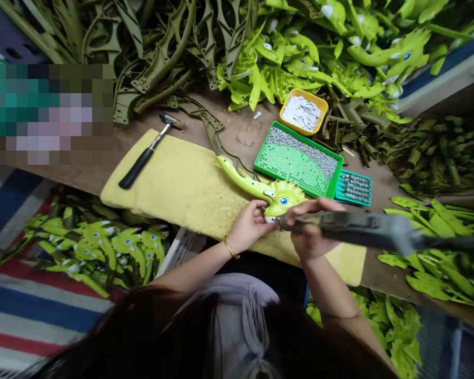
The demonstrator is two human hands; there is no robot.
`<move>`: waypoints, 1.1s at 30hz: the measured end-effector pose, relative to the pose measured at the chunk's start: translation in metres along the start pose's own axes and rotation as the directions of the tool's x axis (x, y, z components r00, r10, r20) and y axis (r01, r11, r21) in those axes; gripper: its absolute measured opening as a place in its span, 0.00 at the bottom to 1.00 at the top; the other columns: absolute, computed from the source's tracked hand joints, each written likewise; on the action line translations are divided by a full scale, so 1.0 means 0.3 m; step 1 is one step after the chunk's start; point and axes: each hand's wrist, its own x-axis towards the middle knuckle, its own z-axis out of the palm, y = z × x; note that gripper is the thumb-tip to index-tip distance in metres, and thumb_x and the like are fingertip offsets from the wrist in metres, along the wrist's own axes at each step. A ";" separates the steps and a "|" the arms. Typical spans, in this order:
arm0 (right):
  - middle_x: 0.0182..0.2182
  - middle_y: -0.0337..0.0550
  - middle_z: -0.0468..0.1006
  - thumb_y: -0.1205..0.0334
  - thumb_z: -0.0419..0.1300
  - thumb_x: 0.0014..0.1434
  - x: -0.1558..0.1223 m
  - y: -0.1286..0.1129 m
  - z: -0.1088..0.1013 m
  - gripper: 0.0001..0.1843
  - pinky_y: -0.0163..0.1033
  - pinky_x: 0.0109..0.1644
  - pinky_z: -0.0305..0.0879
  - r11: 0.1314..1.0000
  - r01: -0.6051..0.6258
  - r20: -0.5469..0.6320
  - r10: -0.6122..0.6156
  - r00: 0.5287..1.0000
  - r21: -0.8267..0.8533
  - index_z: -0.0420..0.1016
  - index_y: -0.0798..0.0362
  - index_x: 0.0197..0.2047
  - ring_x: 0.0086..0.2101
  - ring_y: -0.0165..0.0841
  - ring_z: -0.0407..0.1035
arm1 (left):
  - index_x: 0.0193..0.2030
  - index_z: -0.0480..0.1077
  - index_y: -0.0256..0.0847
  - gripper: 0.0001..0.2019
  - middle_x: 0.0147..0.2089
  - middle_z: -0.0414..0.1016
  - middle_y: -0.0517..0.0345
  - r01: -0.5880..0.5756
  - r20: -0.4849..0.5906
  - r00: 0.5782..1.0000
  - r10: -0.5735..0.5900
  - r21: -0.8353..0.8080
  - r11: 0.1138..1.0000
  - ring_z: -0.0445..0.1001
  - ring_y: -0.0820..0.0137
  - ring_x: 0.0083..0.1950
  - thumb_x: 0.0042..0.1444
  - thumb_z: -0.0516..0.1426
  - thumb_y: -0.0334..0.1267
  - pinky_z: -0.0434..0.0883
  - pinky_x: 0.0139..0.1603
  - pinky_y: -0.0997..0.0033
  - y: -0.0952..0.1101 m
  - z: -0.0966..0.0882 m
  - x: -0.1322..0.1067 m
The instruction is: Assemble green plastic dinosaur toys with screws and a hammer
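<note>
While the left hand [247, 226] clenches one lime-green plastic dinosaur piece [286, 199] over a yellow foam pad [174, 181], the right hand [310, 229] grasps one grey power tool [359, 227], its tip seemingly touching the piece's head. Both forearms angle inward.

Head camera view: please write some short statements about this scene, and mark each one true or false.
1. The left hand holds the green toy part. True.
2. The hammer is in the right hand. False: it lies on the yellow pad, and the right hand holds a grey tool.
3. The bracelet is on the right wrist. False: it is on the left wrist.
4. The yellow tray holds white pieces. True.
</note>
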 end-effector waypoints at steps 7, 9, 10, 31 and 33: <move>0.28 0.33 0.74 0.45 0.65 0.50 0.276 0.136 -0.036 0.21 0.35 0.23 0.66 0.987 0.114 -0.438 -0.154 0.886 -0.116 0.68 0.49 0.42 0.18 0.23 0.64 | 0.45 0.62 0.42 0.26 0.29 0.74 0.62 -0.096 0.000 0.994 0.113 0.528 0.844 0.77 0.68 0.29 0.41 0.69 0.41 0.71 0.31 0.71 0.032 -0.018 -0.018; 0.27 0.34 0.74 0.46 0.67 0.48 0.293 0.190 -0.045 0.23 0.36 0.25 0.67 0.994 0.040 -0.453 -0.082 0.888 -0.101 0.68 0.51 0.40 0.18 0.24 0.65 | 0.43 0.64 0.42 0.23 0.26 0.73 0.64 -0.127 0.013 0.988 0.153 0.632 0.764 0.75 0.68 0.27 0.42 0.68 0.42 0.70 0.29 0.70 0.041 -0.013 -0.018; 0.27 0.34 0.74 0.46 0.67 0.47 0.292 0.208 -0.047 0.23 0.36 0.25 0.67 0.996 0.024 -0.460 -0.061 0.886 -0.086 0.68 0.51 0.40 0.18 0.24 0.65 | 0.42 0.64 0.42 0.22 0.25 0.72 0.64 -0.139 0.020 0.986 0.168 0.663 0.736 0.74 0.68 0.26 0.43 0.67 0.42 0.70 0.29 0.70 0.044 -0.010 -0.018; 0.32 0.35 0.75 0.49 0.62 0.56 0.171 0.027 0.044 0.18 0.33 0.22 0.66 0.968 0.198 -0.104 -0.184 0.978 0.152 0.69 0.41 0.49 0.20 0.23 0.66 | 0.44 0.69 0.38 0.17 0.31 0.72 0.60 -0.304 0.122 0.913 0.388 0.838 0.454 0.70 0.73 0.27 0.48 0.63 0.41 0.69 0.31 0.72 0.023 -0.008 -0.008; 0.33 0.36 0.76 0.51 0.62 0.56 0.138 0.046 0.060 0.19 0.35 0.25 0.68 0.974 0.156 -0.037 -0.152 0.988 0.163 0.68 0.41 0.51 0.22 0.25 0.67 | 0.44 0.69 0.38 0.17 0.31 0.72 0.60 -0.304 0.125 0.913 0.390 0.844 0.442 0.70 0.72 0.28 0.47 0.63 0.41 0.69 0.31 0.71 0.024 -0.009 -0.007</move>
